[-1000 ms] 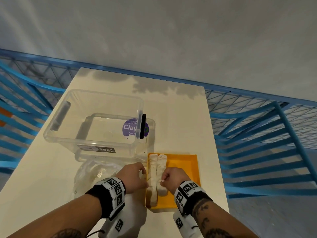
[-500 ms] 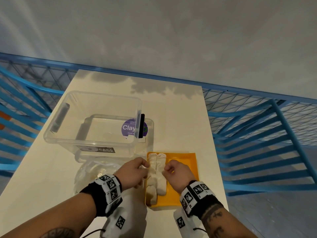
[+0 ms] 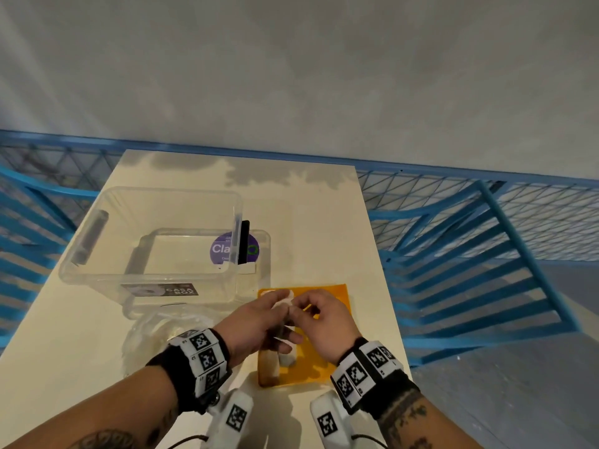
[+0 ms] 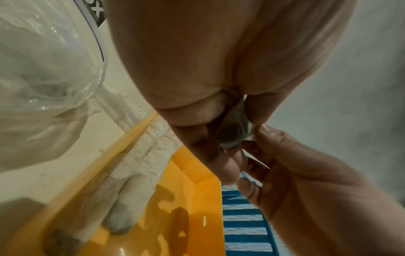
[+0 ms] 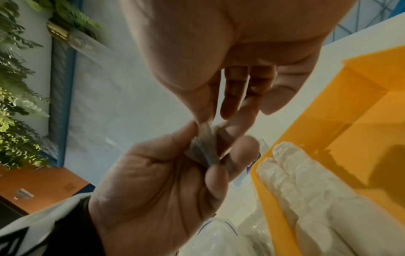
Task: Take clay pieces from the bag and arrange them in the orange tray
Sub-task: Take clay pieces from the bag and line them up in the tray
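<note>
Two clay pieces (image 3: 274, 354) lie side by side along the left wall of the orange tray (image 3: 327, 361), directly beneath both hands; their near ends show below the left hand, their far ends just past its fingertips. A small thin scrap (image 5: 203, 149), pale grey and translucent, is held above the tray between the two hands; whether it is clay or wrapping film cannot be told. The left hand (image 3: 256, 322) pinches its lower part between thumb and curled fingers. The right hand (image 3: 324, 322) pinches its upper tip between thumb and forefinger, the remaining fingers extended.

Against the frame half a second earlier: both hands were then set apart, one on each side of the clay pieces, low at the tray. They have since risen and met over the tray, and now cover most of the clay. The clay pieces keep their place in the tray.

Left of the left hand lies the clear plastic bag (image 3: 155, 338) on the table (image 3: 317, 228). Beyond it stands a transparent storage box (image 3: 97, 264) resting on its lid, which bears a purple label (image 3: 220, 251).
</note>
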